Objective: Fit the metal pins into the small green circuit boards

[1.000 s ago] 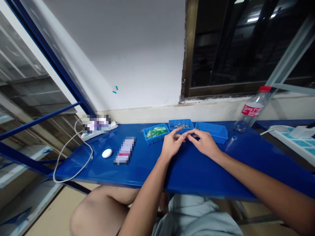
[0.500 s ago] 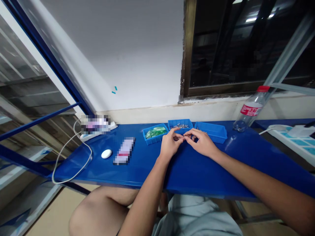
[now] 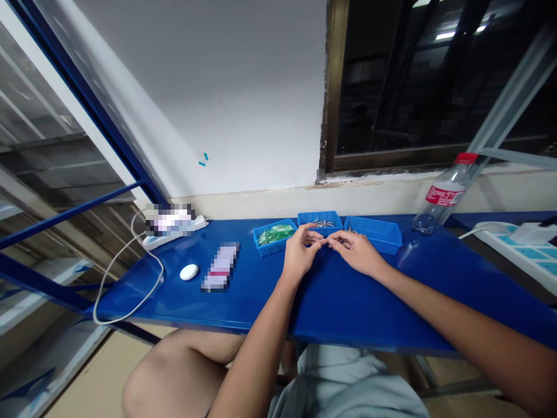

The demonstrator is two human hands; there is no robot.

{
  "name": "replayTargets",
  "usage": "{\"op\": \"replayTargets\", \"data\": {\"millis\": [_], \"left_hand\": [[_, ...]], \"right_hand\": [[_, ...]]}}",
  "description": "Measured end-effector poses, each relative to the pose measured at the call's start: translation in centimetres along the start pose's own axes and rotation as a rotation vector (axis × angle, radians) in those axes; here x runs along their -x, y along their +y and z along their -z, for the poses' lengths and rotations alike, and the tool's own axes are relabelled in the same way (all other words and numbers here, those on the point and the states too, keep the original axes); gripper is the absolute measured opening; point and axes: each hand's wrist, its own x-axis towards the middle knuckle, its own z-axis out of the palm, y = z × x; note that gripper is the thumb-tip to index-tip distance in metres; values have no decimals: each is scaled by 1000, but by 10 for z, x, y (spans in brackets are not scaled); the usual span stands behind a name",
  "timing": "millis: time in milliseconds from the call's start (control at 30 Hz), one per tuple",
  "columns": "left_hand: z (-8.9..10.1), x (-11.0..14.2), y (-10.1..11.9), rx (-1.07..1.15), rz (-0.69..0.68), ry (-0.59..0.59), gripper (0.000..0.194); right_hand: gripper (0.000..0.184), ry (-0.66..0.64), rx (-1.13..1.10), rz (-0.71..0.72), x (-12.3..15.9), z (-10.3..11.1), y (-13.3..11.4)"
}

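Both hands meet fingertip to fingertip above the blue table (image 3: 256,302), in front of three blue bins. My left hand (image 3: 301,249) is closed in a pinch, and my right hand (image 3: 355,249) pinches from the other side. Whatever small piece lies between the fingertips is too small to make out. Left of the hands is a blue bin (image 3: 268,248) holding green and clear pieces (image 3: 276,233). Behind them stands a bin (image 3: 304,217) with small metal parts (image 3: 324,223). A third bin (image 3: 383,238), at the right, is partly hidden by my right hand.
A phone (image 3: 221,267) and a white oval object (image 3: 189,272) lie on the left. A white cable (image 3: 102,290) loops over the table's left edge from a power strip (image 3: 174,232). At the back right stands a bottle with a red cap (image 3: 444,194); another power strip (image 3: 535,249) is farther right.
The fingers of both hands have shifted slightly: my right hand's fingers lie flatter and lower, and the fingertips still meet. The bins and other objects stay in place.
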Motion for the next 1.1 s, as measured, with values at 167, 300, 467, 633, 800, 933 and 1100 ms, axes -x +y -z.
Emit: {"op": "replayTargets", "data": {"millis": [167, 300, 467, 633, 800, 933, 1100], "left_hand": [[0, -2, -1, 159, 49, 10, 45], [0, 0, 0, 142, 42, 8, 50], [1, 5, 4, -181, 39, -54, 27], [4, 6, 3, -382, 8, -61, 31], [7, 9, 2, -576, 58, 18, 29], [8, 11, 1, -666, 68, -39, 27], [7, 12, 1, -691, -56, -202, 20]], "right_hand": [[29, -68, 15, 30, 1, -4, 3], [35, -77, 7, -31, 2, -3, 2], [42, -11, -245, -177, -4, -1, 3], [47, 62, -488, -279, -14, -4, 1], [56, 96, -471, -397, -27, 0, -8], [57, 116, -278, -315, -35, 40, -18], [49, 84, 417, -72, -35, 110, 8]]}}
